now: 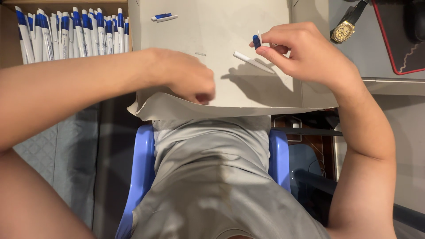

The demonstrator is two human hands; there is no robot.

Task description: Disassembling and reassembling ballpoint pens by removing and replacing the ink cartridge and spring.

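Surface: You sit on a pale blue plastic chair (142,168) at a table covered by a sheet of light grey cardboard (221,26), its near edge curling over your lap.
Right hand: Your right hand (305,55) is closed in a pinch on a short blue pen cap with a white clip (256,41), held above the sheet near its middle right, probably so you can see its open end.
Cap axis: Its long axis runs roughly up and down in the view, tilted slightly left at the top.
Barrel: A slim white plastic pen barrel (253,61) slants from upper left to lower right, passing under your fingers; whether they touch it is unclear.
Left hand: Your left hand (190,82) rests curled at the sheet's near edge; I cannot tell whether the grip holds anything.
Small part: A tiny white piece (200,54) lies just beyond it.
Stock: A brown cardboard box of upright blue and white pens (66,33) stands far left; one assembled pen (164,17) lies apart.
Aside: A gold wristwatch (345,28) sits far right.
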